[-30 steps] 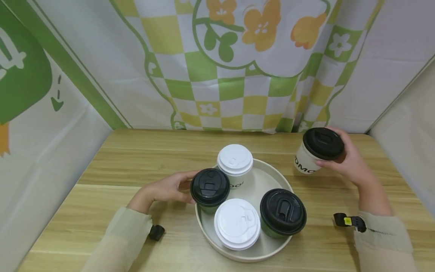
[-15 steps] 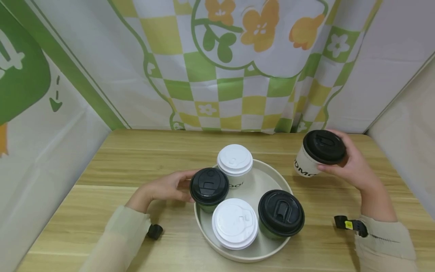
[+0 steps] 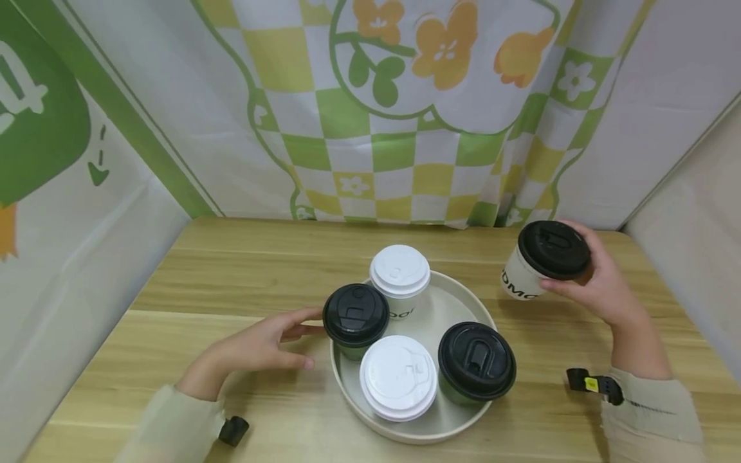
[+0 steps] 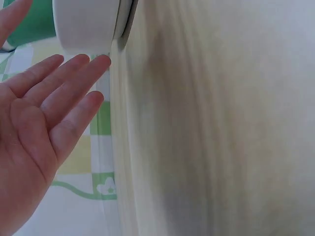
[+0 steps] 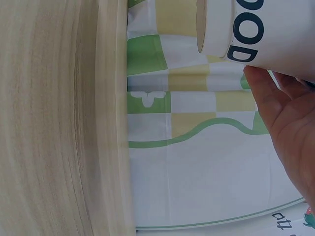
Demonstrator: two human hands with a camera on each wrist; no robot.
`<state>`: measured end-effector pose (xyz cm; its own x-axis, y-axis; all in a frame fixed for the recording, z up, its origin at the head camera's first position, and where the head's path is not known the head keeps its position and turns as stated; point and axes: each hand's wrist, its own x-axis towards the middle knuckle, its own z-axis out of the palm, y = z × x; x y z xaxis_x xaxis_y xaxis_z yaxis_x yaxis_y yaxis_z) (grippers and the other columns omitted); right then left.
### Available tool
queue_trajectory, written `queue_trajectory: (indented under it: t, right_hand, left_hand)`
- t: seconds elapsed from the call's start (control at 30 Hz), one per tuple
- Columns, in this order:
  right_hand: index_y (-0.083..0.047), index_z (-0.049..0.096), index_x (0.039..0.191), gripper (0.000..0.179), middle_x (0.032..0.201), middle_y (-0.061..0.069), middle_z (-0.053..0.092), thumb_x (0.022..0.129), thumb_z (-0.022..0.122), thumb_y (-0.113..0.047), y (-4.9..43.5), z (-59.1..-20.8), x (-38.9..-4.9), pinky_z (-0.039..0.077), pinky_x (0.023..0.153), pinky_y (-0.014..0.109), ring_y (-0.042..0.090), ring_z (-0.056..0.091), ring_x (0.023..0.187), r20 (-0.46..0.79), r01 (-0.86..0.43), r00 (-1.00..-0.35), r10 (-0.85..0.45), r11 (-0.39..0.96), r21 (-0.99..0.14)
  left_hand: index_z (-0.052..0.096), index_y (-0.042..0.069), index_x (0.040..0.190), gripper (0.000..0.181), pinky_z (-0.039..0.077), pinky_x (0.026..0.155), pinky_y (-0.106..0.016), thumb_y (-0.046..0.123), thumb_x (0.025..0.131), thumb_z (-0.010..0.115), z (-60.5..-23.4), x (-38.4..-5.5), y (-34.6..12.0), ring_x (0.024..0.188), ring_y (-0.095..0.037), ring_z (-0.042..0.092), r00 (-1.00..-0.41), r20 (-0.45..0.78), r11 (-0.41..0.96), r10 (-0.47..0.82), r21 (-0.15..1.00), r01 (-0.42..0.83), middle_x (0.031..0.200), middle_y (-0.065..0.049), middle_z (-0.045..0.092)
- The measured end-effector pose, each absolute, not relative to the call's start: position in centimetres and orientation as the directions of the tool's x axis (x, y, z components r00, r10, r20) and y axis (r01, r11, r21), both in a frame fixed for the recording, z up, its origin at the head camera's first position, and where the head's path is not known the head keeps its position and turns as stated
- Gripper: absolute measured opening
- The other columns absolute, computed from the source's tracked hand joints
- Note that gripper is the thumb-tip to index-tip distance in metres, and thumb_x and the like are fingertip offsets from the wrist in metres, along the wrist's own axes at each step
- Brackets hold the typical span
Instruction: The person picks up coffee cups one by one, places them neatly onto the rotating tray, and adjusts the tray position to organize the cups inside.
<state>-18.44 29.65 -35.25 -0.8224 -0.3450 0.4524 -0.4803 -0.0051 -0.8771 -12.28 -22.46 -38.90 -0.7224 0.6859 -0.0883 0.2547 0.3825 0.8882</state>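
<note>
My right hand [image 3: 599,292] grips a white paper coffee cup [image 3: 517,275] with a black lid and dark lettering, right of the tray. In the right wrist view, the base of this coffee cup [image 5: 216,29] is raised above the wooden table. My left hand [image 3: 260,344], fingers extended and thumb apart, is beside the tray's left rim. Its fingertips are right by a green cup with a black lid [image 3: 356,315]. Seen from the left wrist, the palm [image 4: 24,128] holds nothing. The round cream tray [image 3: 454,302] carries several lidded cups.
On the tray, a white-lidded cup [image 3: 399,270] stands at the back and another white-lidded cup [image 3: 398,379] at the front. A green cup with a black lid [image 3: 476,360] is at the right rim. A checkered curtain [image 3: 393,154] hangs behind the table [image 3: 249,270].
My left hand has let go of the green black-lidded cup and drawn back to the left, its thumb spreading away. The right hand stays nearly in place with the white coffee cup.
</note>
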Motion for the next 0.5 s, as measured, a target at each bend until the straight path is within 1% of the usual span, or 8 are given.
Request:
queue_trajectory:
  t: [0.2, 0.27, 0.37, 0.43, 0.47, 0.5]
  right_hand:
    - [-0.004, 0.032, 0.152, 0.095, 0.139, -0.004, 0.054, 0.07, 0.064, 0.033, 29.76, -35.36, -18.46, 0.056, 0.084, 0.012, 0.004, 0.058, 0.12, 0.454, -0.482, -0.824, -0.34, -0.003, -0.876]
    - [-0.003, 0.032, 0.152, 0.095, 0.139, -0.003, 0.054, 0.07, 0.064, 0.034, 29.77, -35.37, -18.46, 0.056, 0.084, 0.013, 0.004, 0.058, 0.12, 0.456, -0.482, -0.822, -0.343, -0.009, -0.876]
    - [-0.001, 0.031, 0.152, 0.095, 0.14, -0.002, 0.054, 0.07, 0.063, 0.034, 29.79, -35.31, -18.45, 0.057, 0.083, 0.013, 0.005, 0.058, 0.12, 0.464, -0.486, -0.816, -0.345, -0.024, -0.873]
    - [0.0, 0.031, 0.152, 0.094, 0.14, -0.002, 0.054, 0.07, 0.063, 0.034, 29.78, -35.25, -18.43, 0.057, 0.084, 0.013, 0.005, 0.058, 0.12, 0.471, -0.492, -0.811, -0.346, -0.032, -0.87]
    - [0.0, 0.031, 0.151, 0.094, 0.14, -0.001, 0.054, 0.07, 0.063, 0.034, 29.78, -35.21, -18.43, 0.057, 0.084, 0.013, 0.005, 0.058, 0.12, 0.475, -0.495, -0.809, -0.347, -0.033, -0.868]
    - [0.0, 0.032, 0.151, 0.094, 0.14, -0.001, 0.054, 0.069, 0.064, 0.034, 29.78, -35.18, -18.42, 0.057, 0.084, 0.013, 0.005, 0.058, 0.12, 0.477, -0.498, -0.808, -0.347, -0.03, -0.866]
  left_hand:
    - [0.034, -0.003, 0.151, 0.077, 0.037, 0.112, -0.061, 0.015, 0.088, 0.075, -39.14, -11.71, -22.04, 0.135, -0.043, 0.049, -0.701, -0.091, 0.361, 0.707, 0.899, 0.247, 0.154, -0.024, 0.039]
    - [0.033, -0.003, 0.151, 0.077, 0.039, 0.113, -0.057, 0.015, 0.088, 0.075, -39.19, -11.69, -21.98, 0.135, -0.04, 0.05, -0.702, -0.089, 0.358, 0.707, 0.901, 0.245, 0.154, -0.023, 0.04]
    - [0.032, -0.003, 0.152, 0.08, 0.042, 0.116, -0.036, 0.014, 0.087, 0.076, -39.24, -11.79, -21.93, 0.135, -0.039, 0.05, -0.702, -0.084, 0.351, 0.707, 0.903, 0.246, 0.155, -0.024, 0.039]
    - [0.03, -0.005, 0.152, 0.082, 0.039, 0.114, -0.021, 0.012, 0.087, 0.076, -39.29, -11.92, -21.9, 0.135, -0.04, 0.049, -0.7, -0.081, 0.342, 0.709, 0.909, 0.241, 0.155, -0.025, 0.037]
    - [0.029, -0.005, 0.152, 0.083, 0.038, 0.113, -0.015, 0.012, 0.087, 0.076, -39.31, -12.0, -21.85, 0.136, -0.041, 0.049, -0.7, -0.081, 0.337, 0.709, 0.912, 0.235, 0.156, -0.025, 0.036]
    - [0.029, -0.005, 0.153, 0.084, 0.036, 0.112, -0.013, 0.012, 0.086, 0.077, -39.34, -12.08, -21.82, 0.136, -0.042, 0.048, -0.7, -0.081, 0.333, 0.71, 0.914, 0.232, 0.156, -0.026, 0.035]
